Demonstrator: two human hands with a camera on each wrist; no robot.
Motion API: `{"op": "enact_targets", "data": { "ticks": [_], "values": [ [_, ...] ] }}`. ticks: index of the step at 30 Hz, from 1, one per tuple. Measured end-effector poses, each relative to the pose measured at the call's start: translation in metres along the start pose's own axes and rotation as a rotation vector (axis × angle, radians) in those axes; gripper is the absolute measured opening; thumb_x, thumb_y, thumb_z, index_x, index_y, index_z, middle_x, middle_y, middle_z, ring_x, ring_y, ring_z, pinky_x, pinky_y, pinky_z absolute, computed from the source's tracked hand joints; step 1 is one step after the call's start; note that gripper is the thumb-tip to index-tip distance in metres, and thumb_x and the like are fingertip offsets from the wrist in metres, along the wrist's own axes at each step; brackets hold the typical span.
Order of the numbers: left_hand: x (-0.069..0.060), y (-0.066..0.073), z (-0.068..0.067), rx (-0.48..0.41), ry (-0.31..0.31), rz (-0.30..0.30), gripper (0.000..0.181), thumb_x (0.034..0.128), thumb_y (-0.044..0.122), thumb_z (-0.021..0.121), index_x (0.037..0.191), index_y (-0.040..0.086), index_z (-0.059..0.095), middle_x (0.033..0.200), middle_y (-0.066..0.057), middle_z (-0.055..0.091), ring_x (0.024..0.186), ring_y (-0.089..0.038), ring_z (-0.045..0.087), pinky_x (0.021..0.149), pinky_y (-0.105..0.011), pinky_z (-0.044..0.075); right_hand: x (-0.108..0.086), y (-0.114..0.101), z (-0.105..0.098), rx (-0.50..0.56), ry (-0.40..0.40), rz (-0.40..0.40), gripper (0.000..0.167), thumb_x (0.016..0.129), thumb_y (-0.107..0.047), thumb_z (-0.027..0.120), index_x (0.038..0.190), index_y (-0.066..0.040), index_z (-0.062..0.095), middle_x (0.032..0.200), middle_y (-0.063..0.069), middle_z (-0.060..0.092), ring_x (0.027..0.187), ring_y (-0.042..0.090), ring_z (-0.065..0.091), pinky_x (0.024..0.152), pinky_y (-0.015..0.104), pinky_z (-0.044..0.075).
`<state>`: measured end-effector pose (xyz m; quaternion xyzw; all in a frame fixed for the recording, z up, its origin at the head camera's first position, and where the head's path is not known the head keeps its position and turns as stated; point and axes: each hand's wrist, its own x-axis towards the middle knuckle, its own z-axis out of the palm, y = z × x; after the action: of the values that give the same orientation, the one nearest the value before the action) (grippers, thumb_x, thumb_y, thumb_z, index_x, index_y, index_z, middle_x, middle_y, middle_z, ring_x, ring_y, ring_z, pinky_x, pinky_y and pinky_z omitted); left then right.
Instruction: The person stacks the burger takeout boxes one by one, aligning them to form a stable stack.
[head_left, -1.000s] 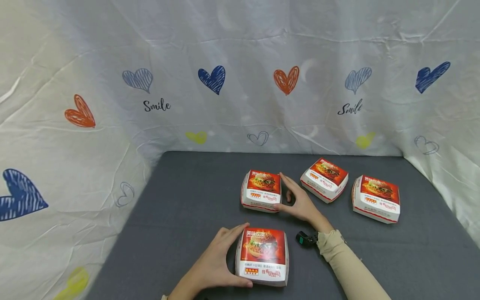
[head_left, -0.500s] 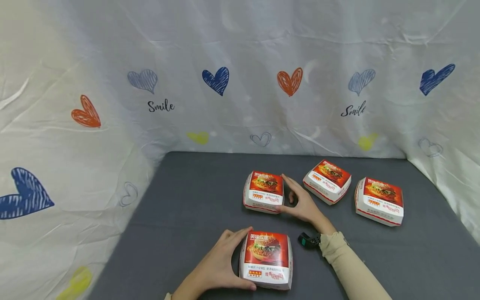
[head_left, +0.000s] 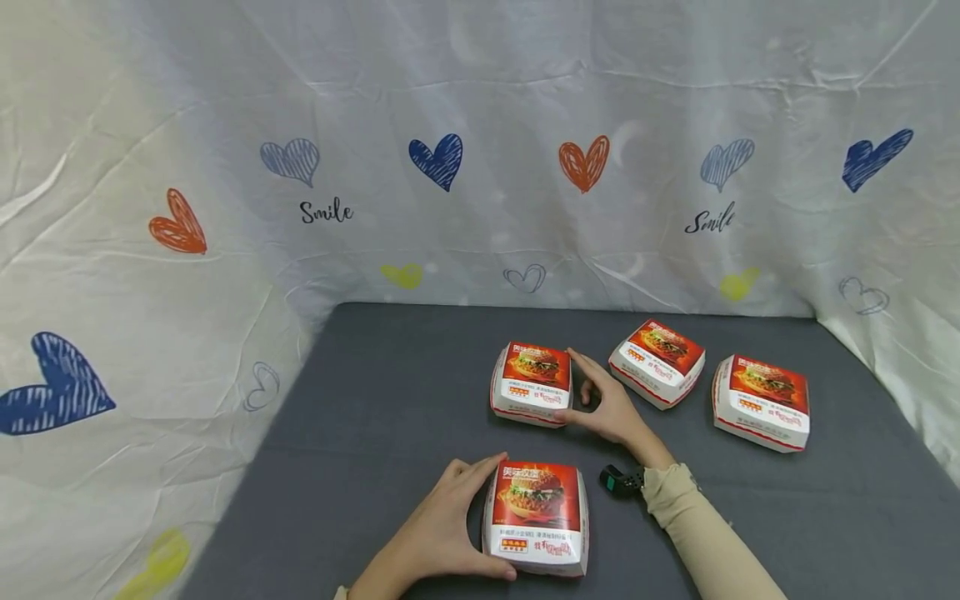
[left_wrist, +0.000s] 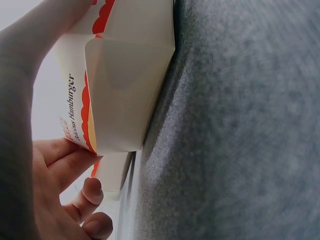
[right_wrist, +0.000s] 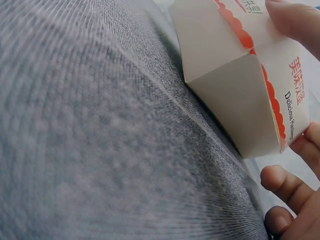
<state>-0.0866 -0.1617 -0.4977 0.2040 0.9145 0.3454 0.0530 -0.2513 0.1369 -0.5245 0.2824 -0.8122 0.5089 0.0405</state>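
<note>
A white fabric backdrop [head_left: 495,100] printed with hearts and the word "Smile" hangs behind and to the left of my desk [head_left: 375,400], which is covered in grey cloth. My right forearm, in a beige sleeve [head_left: 701,525], reaches in from the near right.

My left hand [head_left: 442,533] holds the near hamburger box [head_left: 536,517] from its left side: fingers at the far left corner, thumb at the near edge, spread wide to span it. My right hand [head_left: 615,410] grips the left far hamburger box [head_left: 531,383] from its right side, index finger at the far corner and thumb at the near one. In both wrist views, the two smallest fingers curl away from the carton.

To the right of that hand sit the middle far hamburger box [head_left: 657,364], turned askew, and the right far hamburger box [head_left: 761,403], both untouched. A small black device [head_left: 621,482] sits at my right wrist.

Over the last second only my viewpoint has swung a little; hands and boxes keep their places. I take that to mean both holds are settled, with the two gripped boxes apparently resting on the cloth.
</note>
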Motion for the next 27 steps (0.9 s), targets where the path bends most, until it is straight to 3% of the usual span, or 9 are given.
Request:
{"op": "enact_targets", "data": {
  "ticks": [9,18,22,25,27],
  "values": [
    [-0.003,-0.001,0.000,0.002,0.001,-0.012,0.130,0.0572,0.075,0.094,0.165,0.025,0.040,0.130,0.014,0.056,0.109,-0.007,0.043,0.090,-0.035,0.051,0.000,-0.001,0.001,-0.010,0.034,0.027,0.099,0.086,-0.039,0.089,0.165,-0.008,0.038,0.153,0.018,0.047,0.076,0.016,0.048,0.071,0.032,0.040],
    [-0.002,0.000,0.002,-0.018,-0.011,-0.023,0.130,0.0578,0.075,0.094,0.165,0.025,0.040,0.125,0.012,0.054,0.107,-0.007,0.042,0.088,-0.033,0.050,0.000,-0.004,-0.006,-0.014,0.084,-0.001,0.100,0.086,-0.048,0.088,0.164,-0.008,0.040,0.144,0.018,0.052,0.073,0.022,0.046,0.069,0.031,0.037],
    [0.000,0.000,0.001,-0.017,-0.013,-0.033,0.130,0.0575,0.076,0.094,0.165,0.026,0.040,0.125,0.012,0.052,0.106,-0.008,0.043,0.088,-0.034,0.050,0.001,-0.007,-0.008,-0.009,0.087,0.002,0.100,0.085,-0.045,0.089,0.165,-0.009,0.039,0.117,0.016,0.059,0.071,0.024,0.045,0.069,0.031,0.036],
    [0.000,-0.001,0.000,-0.018,-0.017,-0.033,0.130,0.0576,0.076,0.094,0.165,0.026,0.040,0.125,0.011,0.053,0.106,-0.008,0.043,0.087,-0.034,0.049,0.002,-0.011,-0.008,-0.007,0.081,0.006,0.100,0.085,-0.039,0.090,0.165,-0.008,0.039,0.091,0.012,0.055,0.069,0.025,0.046,0.068,0.030,0.036],
    [0.000,-0.001,0.001,-0.024,-0.018,-0.030,0.129,0.0581,0.075,0.094,0.165,0.026,0.040,0.126,0.012,0.054,0.106,-0.008,0.043,0.087,-0.033,0.049,0.003,-0.014,-0.008,-0.003,0.072,0.008,0.099,0.085,-0.035,0.090,0.165,-0.010,0.038,0.084,0.011,0.053,0.069,0.025,0.046,0.067,0.030,0.035]
  ]
}}
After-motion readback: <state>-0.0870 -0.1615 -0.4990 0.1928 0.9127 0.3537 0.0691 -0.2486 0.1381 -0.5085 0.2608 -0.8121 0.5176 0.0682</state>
